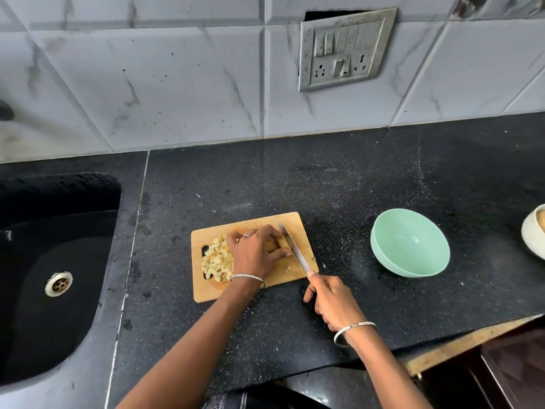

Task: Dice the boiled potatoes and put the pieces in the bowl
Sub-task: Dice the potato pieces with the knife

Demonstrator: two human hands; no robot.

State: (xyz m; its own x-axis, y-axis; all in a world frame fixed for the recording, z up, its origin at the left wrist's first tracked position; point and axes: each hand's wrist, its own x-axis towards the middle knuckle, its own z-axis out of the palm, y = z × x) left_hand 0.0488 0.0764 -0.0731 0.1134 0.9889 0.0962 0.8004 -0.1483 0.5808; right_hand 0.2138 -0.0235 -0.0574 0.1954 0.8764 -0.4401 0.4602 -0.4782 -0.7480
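Observation:
A wooden cutting board [283,222] lies on the black counter. A heap of pale diced potato pieces [216,258] covers its left part. My left hand [256,252] sits over a potato piece [272,246] on the board, fingers curled around it. My right hand [330,299] grips the handle of a knife [293,249], whose blade lies across the board right beside my left fingertips. One small potato crumb [287,269] sits near the board's front right. A mint-green bowl [410,246] stands empty to the right of the board.
A black sink [59,246] with a metal drain fills the left side. A white bowl [533,231] shows at the right edge. A tiled wall with a switch panel [345,48] rises behind. The counter's front edge runs at the lower right.

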